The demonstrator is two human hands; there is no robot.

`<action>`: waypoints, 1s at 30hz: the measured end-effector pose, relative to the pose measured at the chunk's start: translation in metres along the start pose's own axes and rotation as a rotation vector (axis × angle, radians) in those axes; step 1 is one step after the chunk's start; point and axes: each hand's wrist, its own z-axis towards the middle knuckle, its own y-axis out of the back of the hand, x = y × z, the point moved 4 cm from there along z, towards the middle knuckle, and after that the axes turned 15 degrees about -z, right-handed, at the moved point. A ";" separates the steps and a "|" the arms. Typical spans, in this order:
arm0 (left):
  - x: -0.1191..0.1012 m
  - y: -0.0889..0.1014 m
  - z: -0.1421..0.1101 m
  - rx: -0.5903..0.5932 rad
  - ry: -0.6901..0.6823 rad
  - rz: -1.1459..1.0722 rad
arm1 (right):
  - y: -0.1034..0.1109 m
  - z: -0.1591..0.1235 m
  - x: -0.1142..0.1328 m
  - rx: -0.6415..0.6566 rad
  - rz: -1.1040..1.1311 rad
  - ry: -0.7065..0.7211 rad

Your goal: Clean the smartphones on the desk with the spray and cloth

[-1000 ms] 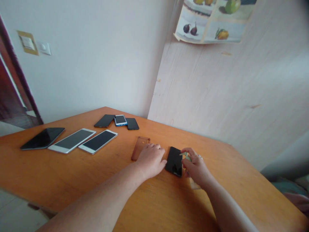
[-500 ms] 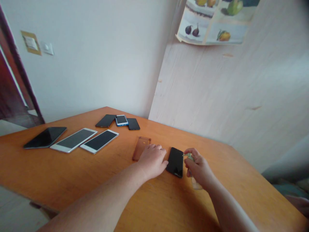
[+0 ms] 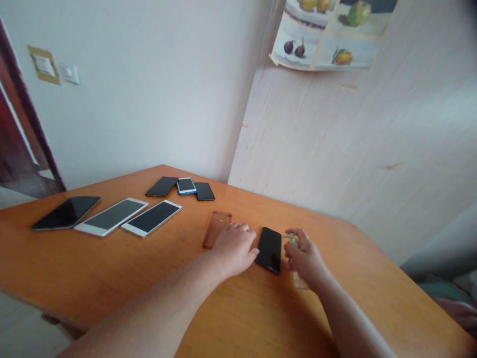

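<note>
A black smartphone [image 3: 270,250] lies screen up on the table between my hands. My left hand [image 3: 237,248] rests just left of it, palm down and open, with the thumb at the phone's edge. A clear brownish phone case [image 3: 213,230] lies beyond and left of that hand, partly covered by it. My right hand [image 3: 303,253] is closed around a small clear spray bottle [image 3: 301,281] with a pale green nozzle. The nozzle points left over the phone's right edge, and my fingers hide most of the bottle.
Toward the left lie a dark tablet [image 3: 67,213], a white tablet [image 3: 112,217] and a white phone [image 3: 152,219]. Farther back sit a dark device [image 3: 162,186], a blue-edged phone [image 3: 186,186] and a small black phone [image 3: 204,191]. A wall and wooden panel [image 3: 316,139] border the table's back.
The view has shifted slightly. My right hand has the spray bottle's nozzle beside the phone in both frames, with only a slight change of the fingers. My left hand stays put.
</note>
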 end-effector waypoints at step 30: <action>-0.008 -0.004 0.000 -0.062 -0.076 -0.187 | -0.002 -0.002 0.007 -0.066 0.183 0.078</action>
